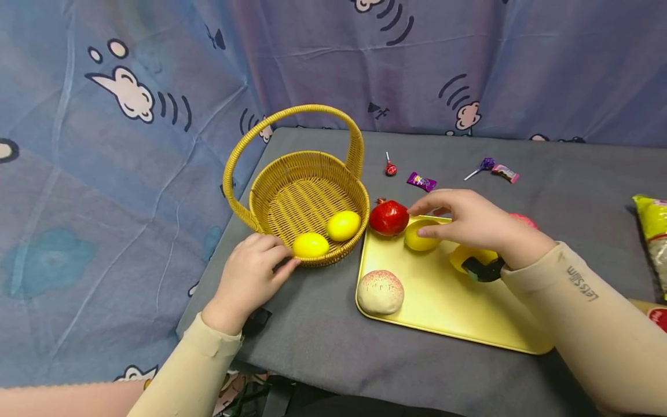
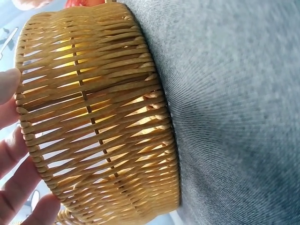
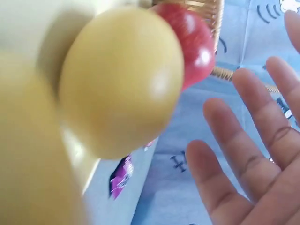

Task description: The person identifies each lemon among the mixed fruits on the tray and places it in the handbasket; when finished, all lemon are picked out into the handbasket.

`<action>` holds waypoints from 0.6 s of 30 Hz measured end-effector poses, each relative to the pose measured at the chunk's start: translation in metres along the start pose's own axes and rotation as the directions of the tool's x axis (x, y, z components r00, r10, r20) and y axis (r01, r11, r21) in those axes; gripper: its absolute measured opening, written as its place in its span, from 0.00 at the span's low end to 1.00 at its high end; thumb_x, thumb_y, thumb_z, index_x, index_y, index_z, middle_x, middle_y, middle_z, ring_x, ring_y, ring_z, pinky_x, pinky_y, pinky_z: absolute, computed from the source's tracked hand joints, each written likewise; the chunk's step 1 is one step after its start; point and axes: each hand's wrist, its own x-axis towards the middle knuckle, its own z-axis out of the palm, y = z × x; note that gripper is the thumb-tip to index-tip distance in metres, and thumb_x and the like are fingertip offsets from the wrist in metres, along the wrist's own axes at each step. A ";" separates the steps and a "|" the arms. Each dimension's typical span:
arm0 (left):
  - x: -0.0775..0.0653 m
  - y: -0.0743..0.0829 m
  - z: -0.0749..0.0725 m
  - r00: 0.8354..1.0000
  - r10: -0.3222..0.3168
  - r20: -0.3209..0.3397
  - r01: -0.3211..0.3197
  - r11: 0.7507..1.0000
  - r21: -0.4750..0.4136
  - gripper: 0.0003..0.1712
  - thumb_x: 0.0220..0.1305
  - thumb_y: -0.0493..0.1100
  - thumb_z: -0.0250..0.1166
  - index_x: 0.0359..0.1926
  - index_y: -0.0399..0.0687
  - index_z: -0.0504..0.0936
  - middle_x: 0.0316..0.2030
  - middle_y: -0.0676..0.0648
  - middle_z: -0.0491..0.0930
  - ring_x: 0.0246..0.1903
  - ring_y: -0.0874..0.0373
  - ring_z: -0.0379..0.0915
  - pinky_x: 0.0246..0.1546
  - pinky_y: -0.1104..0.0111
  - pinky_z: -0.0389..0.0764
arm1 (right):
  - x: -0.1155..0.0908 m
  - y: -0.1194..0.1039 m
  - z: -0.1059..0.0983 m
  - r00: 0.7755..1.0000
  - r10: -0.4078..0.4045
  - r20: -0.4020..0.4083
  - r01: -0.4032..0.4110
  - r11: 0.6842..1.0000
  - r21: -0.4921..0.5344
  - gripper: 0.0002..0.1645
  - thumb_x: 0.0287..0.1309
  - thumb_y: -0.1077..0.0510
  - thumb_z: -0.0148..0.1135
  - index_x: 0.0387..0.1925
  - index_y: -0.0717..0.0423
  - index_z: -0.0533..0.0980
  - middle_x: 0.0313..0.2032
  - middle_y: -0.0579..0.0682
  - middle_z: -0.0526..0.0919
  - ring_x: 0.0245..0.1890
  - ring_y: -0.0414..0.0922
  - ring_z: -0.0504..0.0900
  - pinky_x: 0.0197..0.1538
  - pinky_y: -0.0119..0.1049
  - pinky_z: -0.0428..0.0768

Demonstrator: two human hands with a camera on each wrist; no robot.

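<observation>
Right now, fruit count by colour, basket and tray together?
Yellow: 4, two in the basket (lemon, lemon), two on the tray (one under the right hand, one partly hidden)
Red: 1, apple
Pale speckled: 1, fruit
Pink: 1, barely showing
Total: 7

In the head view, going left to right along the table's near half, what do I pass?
Left hand → wicker basket → red pomegranate → right hand over a yellow fruit on the yellow tray → snack bag.
</observation>
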 end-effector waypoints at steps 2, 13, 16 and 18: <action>0.000 0.000 0.000 1.000 0.000 0.000 0.000 1.000 0.001 0.09 0.63 0.51 0.73 0.35 0.51 0.88 0.34 0.50 0.82 0.38 0.50 0.76 0.41 0.57 0.79 | -0.001 0.005 -0.001 0.999 0.032 -0.002 -0.032 0.999 -0.001 0.22 0.56 0.54 0.76 0.53 0.51 0.83 0.52 0.47 0.85 0.57 0.51 0.79 0.64 0.57 0.73; -0.001 0.000 0.000 1.000 0.012 -0.010 -0.012 1.000 0.013 0.09 0.61 0.50 0.74 0.34 0.51 0.88 0.34 0.50 0.81 0.36 0.50 0.75 0.39 0.57 0.79 | -0.001 0.011 0.001 0.992 0.081 0.102 -0.077 0.996 -0.040 0.25 0.56 0.52 0.76 0.56 0.50 0.82 0.56 0.50 0.83 0.61 0.56 0.76 0.65 0.61 0.70; -0.001 0.001 0.000 1.000 0.010 -0.007 -0.010 1.000 0.013 0.09 0.61 0.50 0.74 0.34 0.51 0.89 0.34 0.49 0.81 0.37 0.50 0.75 0.40 0.58 0.79 | 0.001 0.014 0.003 0.989 0.090 0.120 -0.087 0.996 -0.030 0.25 0.56 0.52 0.76 0.56 0.49 0.82 0.55 0.49 0.83 0.59 0.54 0.76 0.65 0.61 0.70; -0.001 0.001 0.000 1.000 0.010 -0.005 -0.010 1.000 0.014 0.09 0.61 0.50 0.74 0.34 0.51 0.89 0.34 0.49 0.81 0.37 0.50 0.75 0.40 0.58 0.79 | 0.002 0.016 0.005 0.988 0.091 0.126 -0.090 0.996 -0.019 0.25 0.56 0.53 0.76 0.55 0.49 0.82 0.55 0.48 0.83 0.57 0.52 0.77 0.64 0.59 0.70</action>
